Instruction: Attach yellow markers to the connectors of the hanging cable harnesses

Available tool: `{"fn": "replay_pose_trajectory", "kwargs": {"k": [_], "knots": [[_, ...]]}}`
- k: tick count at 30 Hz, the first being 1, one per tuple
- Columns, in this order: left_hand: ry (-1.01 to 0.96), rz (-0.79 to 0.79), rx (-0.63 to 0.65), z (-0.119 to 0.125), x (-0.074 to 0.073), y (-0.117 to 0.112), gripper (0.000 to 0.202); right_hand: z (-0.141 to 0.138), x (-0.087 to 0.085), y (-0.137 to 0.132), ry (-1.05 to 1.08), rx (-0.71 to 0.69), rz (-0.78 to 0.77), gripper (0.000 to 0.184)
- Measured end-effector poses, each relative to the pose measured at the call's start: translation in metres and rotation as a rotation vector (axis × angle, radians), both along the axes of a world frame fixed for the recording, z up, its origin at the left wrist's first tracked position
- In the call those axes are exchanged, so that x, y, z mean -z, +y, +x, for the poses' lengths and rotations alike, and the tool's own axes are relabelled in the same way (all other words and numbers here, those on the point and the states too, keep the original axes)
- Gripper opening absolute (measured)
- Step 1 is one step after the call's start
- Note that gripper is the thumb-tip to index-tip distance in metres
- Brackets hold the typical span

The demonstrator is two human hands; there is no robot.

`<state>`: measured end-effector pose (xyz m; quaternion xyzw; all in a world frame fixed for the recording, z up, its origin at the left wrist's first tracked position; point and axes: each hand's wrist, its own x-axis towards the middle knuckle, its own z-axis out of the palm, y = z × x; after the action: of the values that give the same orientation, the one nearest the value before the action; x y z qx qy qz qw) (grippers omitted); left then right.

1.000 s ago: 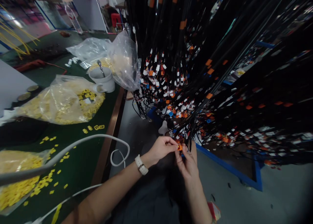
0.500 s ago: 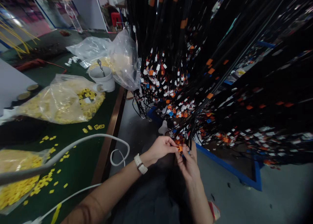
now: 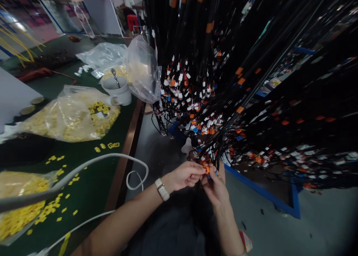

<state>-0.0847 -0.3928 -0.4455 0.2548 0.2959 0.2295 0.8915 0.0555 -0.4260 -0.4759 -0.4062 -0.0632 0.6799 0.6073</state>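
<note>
Both hands meet at an orange connector [image 3: 206, 169] at the lower end of the hanging cables. My left hand [image 3: 188, 175], with a white watch on its wrist, pinches the connector's left side between thumb and forefinger. My right hand [image 3: 214, 185] is closed on the same connector from the right, its thumb near the top. A bit of blue shows by the right fingers, too small to name. Just behind the hands hang black cables [image 3: 195, 54] whose ends carry many white, orange and blue connectors [image 3: 192, 107].
A green table [image 3: 89, 181] on the left bears a bag of yellow pieces [image 3: 69, 118], scattered yellow bits, and a white mug [image 3: 123, 94] with a spoon. A thick grey cable [image 3: 92, 161] loops over its edge. A blue metal frame [image 3: 257, 187] stands low on the right.
My left hand has turned slightly and shifted a little down, its other fingers curling in more. The right hand stays nearly in place at the orange connector.
</note>
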Motion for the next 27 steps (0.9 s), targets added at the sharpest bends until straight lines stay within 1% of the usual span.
{"fn": "replay_pose_trajectory", "kwargs": {"k": [3, 6, 12, 17, 22, 27], "knots": [[0.019, 0.054, -0.046, 0.003, 0.002, -0.003, 0.029, 0.0, 0.002, 0.0, -0.004, -0.003, 0.013, 0.028], [0.038, 0.072, -0.077, 0.006, 0.001, -0.004, 0.03, 0.001, 0.003, -0.001, -0.011, -0.001, 0.013, 0.028], [0.044, 0.023, -0.135, 0.011, -0.003, -0.007, 0.028, 0.003, 0.007, -0.001, -0.062, -0.032, 0.047, 0.025], [0.047, -0.014, -0.168, 0.013, 0.0, -0.009, 0.023, 0.006, 0.008, -0.001, -0.078, -0.084, 0.063, 0.023], [0.011, -0.034, -0.138, 0.011, 0.001, -0.009, 0.023, 0.009, 0.002, -0.002, -0.116, -0.116, 0.116, 0.019], [-0.042, -0.008, -0.094, 0.008, 0.003, -0.006, 0.025, 0.008, 0.0, 0.002, -0.106, -0.141, 0.083, 0.023]]}}
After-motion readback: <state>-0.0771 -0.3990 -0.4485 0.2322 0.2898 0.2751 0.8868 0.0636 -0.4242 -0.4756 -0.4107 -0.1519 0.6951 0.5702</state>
